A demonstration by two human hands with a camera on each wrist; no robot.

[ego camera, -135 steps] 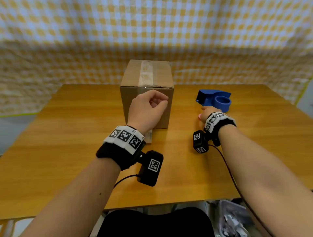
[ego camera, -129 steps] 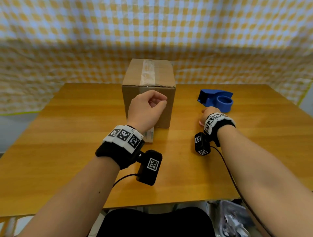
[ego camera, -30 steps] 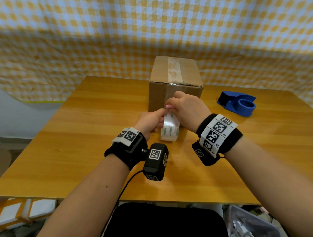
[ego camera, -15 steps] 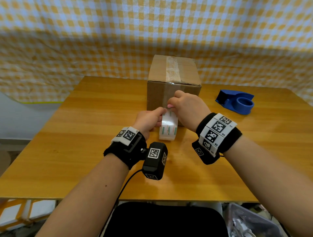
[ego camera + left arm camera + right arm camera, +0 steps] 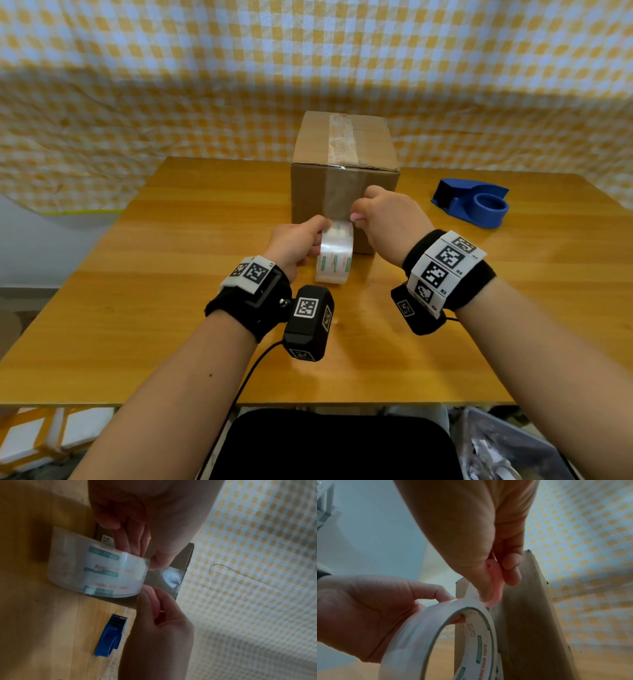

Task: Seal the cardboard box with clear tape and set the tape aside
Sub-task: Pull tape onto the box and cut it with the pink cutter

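Observation:
A brown cardboard box (image 5: 310, 202) stands mid-table with clear tape along its top seam. My left hand (image 5: 308, 240) grips the clear tape roll (image 5: 335, 255) upright in front of the box, thumb on the rim and fingers through the core (image 5: 457, 619). A strip of tape (image 5: 164, 577) runs from the roll up the box's near face. My right hand (image 5: 363, 209) pinches a small pink object (image 5: 493, 585) between thumb and forefinger, right where the strip leaves the roll (image 5: 96, 568). What the pink object is stays unclear.
A blue tape dispenser (image 5: 476, 202) lies on the wooden table (image 5: 171, 308) to the right of the box, also in the left wrist view (image 5: 111, 634). A yellow checked cloth (image 5: 171, 85) hangs behind the table. A bin (image 5: 507, 445) sits below the front right edge.
About four seconds ago my left hand was at the box front and my right by the dispenser. Both have since come to the roll; over the last second they barely moved.

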